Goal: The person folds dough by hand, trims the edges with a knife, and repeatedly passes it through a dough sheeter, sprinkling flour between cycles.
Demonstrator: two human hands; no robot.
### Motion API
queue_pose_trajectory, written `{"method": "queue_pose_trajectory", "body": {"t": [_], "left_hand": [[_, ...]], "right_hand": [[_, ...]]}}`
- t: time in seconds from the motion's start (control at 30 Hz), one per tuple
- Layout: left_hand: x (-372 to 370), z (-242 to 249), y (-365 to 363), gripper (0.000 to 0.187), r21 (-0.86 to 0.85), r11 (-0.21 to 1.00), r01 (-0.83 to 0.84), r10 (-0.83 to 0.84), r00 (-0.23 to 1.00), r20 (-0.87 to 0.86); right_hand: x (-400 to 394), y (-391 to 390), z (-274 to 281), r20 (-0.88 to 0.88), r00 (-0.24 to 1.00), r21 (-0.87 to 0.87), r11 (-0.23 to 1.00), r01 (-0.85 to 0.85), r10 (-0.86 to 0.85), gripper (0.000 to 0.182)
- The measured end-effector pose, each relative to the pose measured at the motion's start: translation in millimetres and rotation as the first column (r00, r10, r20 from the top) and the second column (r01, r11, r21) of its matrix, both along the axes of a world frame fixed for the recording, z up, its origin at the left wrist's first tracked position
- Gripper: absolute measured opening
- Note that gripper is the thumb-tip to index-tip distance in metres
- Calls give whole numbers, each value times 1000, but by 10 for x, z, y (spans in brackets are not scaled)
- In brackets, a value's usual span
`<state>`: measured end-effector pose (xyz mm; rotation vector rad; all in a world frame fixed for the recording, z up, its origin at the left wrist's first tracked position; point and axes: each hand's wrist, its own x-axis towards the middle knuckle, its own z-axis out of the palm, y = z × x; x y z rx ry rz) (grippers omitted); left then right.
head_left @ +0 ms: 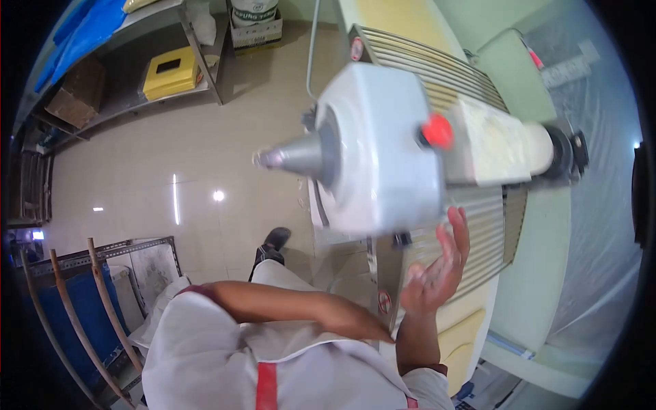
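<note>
My right hand [437, 270] is raised, fingers extended and grasping nothing, by the white machine [383, 150].
The machine, with its grey cone [301, 157] and red knob [437, 131], is in front of me, partly over the metal bars [424, 58]; I can't tell whether my fingertips touch it. My left arm [287, 304] crosses my body, and I can't make out how that hand is set. Across the floor, a printed sack [255, 12] stands in or on a carton [257, 37]; a yellow box [169, 72] and a brown cardboard box [76, 94] sit on the shelf [147, 102], contents hidden.
</note>
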<state>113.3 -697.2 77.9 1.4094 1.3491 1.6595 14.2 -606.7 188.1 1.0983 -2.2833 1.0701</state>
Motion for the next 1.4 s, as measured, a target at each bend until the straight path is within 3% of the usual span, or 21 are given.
{"method": "queue_pose_trajectory", "body": {"t": [0.07, 0.13, 0.17, 0.2, 0.23, 0.27, 0.3, 0.37, 0.5, 0.6, 0.67, 0.7, 0.73, 0.77, 0.8, 0.83, 0.93, 1.1, 1.27, 1.33, 1.4], "left_hand": [[-208, 519, -1140, 60, 93, 995, 45, -54, 993, 103], [-501, 471, -2202, 50, 451, 886, -113, 43, 986, 163], [-604, 236, -2649, 45, 548, 781, -299, 152, 942, 298], [-707, -53, -3035, 41, 604, 639, -476, 231, 868, 440], [-895, -225, -3234, 29, 356, 367, -859, 554, 510, 658], [-1083, -397, -3432, 21, -48, 48, -998, 690, -2, 724], [-1481, -653, -3498, 14, -280, -123, -952, 863, -241, 443], [-2150, -1494, -3464, 17, -459, -39, -888, 976, -132, 173], [-3263, -2483, -2615, 21, -307, 183, -934, 960, 237, -149], [-3571, -2574, -2221, 29, -344, 270, -899, 588, 437, -680], [-3692, -2299, -2214, 24, -584, 368, -723, 140, 664, -734], [-3671, -2489, -2228, 16, -380, 426, -821, 326, 531, -782], [-3624, -2652, -2243, 13, -358, 376, -854, 144, 436, -888], [-3668, -2690, -2303, 14, -446, 351, -823, 76, 500, -863], [-3630, -2725, -2413, 16, -433, 387, -814, 420, 574, -703], [-3643, -2774, -2436, 26, -600, 248, -760, 427, 642, -637], [-3268, -2548, -2560, 23, -480, 199, -854, 635, 486, -601], [-2409, -1455, -2857, 27, -268, -3, -963, 848, 139, -512], [-1720, 493, -2678, 38, 182, -375, -909, 889, -408, -206], [-1436, 1044, -2435, 43, 296, -413, -862, 886, -456, -92], [-1259, 983, -2277, 35, 179, -228, -957, 970, -240, -47]], "right_hand": [[-87, -438, -27, -16, 999, 27, 998, -50, 51, 46], [-101, -656, -52, -113, 992, 312, 946, 92, -59, 37], [-70, -668, -82, -194, 972, 436, 877, 203, -129, 32], [-46, -632, -149, -220, 960, 402, 880, 253, -175, 27], [-19, -681, -181, -289, 936, 369, 878, 304, -202, 25], [8, -729, -212, -355, 906, 332, 874, 355, -233, 23], [-15, -781, -260, -393, 886, 300, 877, 376, -246, 23], [-132, -833, -324, -417, 883, 292, 887, 357, -218, 23], [-267, -703, -370, -382, 913, 339, 897, 284, -144, 25], [-245, -569, -364, -326, 941, 346, 915, 209, -92, 27], [-126, -520, -334, -293, 951, 343, 918, 197, -94, 29], [-63, -530, -327, -282, 954, 331, 923, 196, -102, 30], [11, -545, -321, -272, 956, 315, 928, 198, -112, 31], [54, -590, -313, -270, 954, 298, 931, 210, -129, 32], [43, -678, -284, -282, 946, 276, 931, 237, -157, 33], [-118, -780, -234, -296, 935, 224, 936, 270, -198, 30], [-222, -842, -218, -400, 876, 141, 926, 350, -270, 24], [-120, -919, -185, -248, 907, -115, 940, 321, -340, 22], [-75, -594, -96, 1, 1000, -222, 975, -13, 13, 42], [104, -315, -57, 127, 988, -347, 937, -33, 82, 51], [354, 79, -62, 283, 958, -483, 870, 98, 49, 59]]}}
